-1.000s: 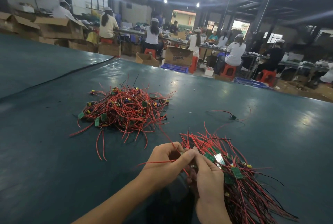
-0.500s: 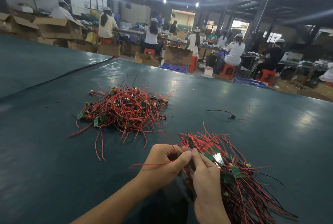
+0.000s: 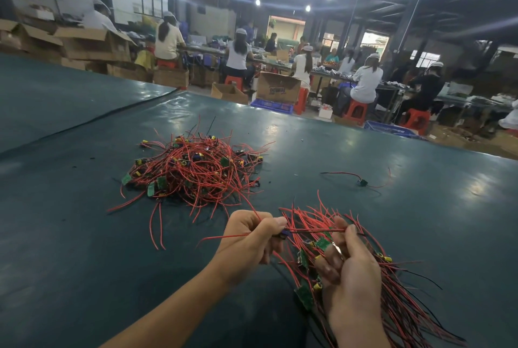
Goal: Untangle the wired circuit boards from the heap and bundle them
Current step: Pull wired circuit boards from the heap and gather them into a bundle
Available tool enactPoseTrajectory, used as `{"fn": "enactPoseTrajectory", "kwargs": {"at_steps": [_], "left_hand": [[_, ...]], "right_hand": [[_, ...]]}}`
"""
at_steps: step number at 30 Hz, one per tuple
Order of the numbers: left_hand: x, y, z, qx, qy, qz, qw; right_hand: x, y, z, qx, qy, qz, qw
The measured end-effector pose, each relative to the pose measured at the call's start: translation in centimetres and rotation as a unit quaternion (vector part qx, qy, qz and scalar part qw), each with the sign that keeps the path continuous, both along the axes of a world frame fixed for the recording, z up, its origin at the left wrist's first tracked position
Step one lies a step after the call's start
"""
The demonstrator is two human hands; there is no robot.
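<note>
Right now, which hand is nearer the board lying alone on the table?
Right. The right hand, holding the bundle, is just this side of the lone board; the left hand, pinching a red wire, is farther left.

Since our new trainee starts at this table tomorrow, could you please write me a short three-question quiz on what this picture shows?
1. True or false: the left hand grips a thin red wire.
2. The right hand holds: A) a bundle of red-wired green circuit boards; B) a pair of scissors; C) nothing.
3. How many wired boards lie alone on the dark green table cover, to the right of the tangled heap of red wires and green boards?

Key: 1 true; 2 A; 3 one, the lone wired board.
</note>
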State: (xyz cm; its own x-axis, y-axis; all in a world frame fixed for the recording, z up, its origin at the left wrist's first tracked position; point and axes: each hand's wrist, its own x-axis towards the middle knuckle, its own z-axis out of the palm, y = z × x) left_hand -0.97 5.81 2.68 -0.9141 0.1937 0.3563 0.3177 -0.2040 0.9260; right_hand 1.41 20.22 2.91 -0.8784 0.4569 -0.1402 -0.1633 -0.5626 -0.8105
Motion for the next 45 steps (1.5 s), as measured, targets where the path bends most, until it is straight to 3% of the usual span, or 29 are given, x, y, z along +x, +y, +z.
{"fn": "enactPoseTrajectory", "kwargs": {"at_steps": [3, 6, 13, 18, 24, 29, 34, 42, 45], "left_hand": [[0.1, 0.2, -0.2, -0.021, -0.003, -0.006, 1.0], [0.4, 0.8, -0.6, -0.059, -0.018, -0.037, 0.997], [0.6, 0.6, -0.5, -0.107, 0.003, -0.031, 0.994], [0.5, 0.4, -0.2, -0.096, 0.005, -0.032, 0.995], [0.7, 0.3, 0.2, -0.055, 0.007, -0.061, 0.997], [0.3, 0.1, 0.3, -0.037, -0.002, -0.052, 0.998], [0.2, 0.4, -0.3, -0.078, -0.026, -0.055, 0.995], [0.6, 0.6, -0.2, -0.134, -0.018, -0.056, 0.989], [0.6, 0.5, 0.1, -0.111, -0.019, -0.076, 0.991]], "right_hand": [[0.1, -0.7, -0.3, 0.042, -0.016, -0.001, 0.999], [0.5, -2.1, -0.6, 0.118, -0.036, 0.059, 0.991], [0.5, -2.9, -0.9, 0.147, -0.084, 0.114, 0.979], [0.3, -1.0, -0.4, 0.076, -0.087, 0.094, 0.989], [-0.2, 0.9, 0.0, -0.036, -0.011, 0.007, 0.999], [-0.1, 0.4, -0.4, 0.013, -0.011, -0.026, 1.0], [0.5, -2.7, -0.7, 0.111, -0.052, 0.095, 0.988], [0.4, -1.1, -0.3, 0.054, -0.079, 0.058, 0.994], [0.0, 0.0, -0.4, 0.007, -0.033, 0.033, 0.999]]}}
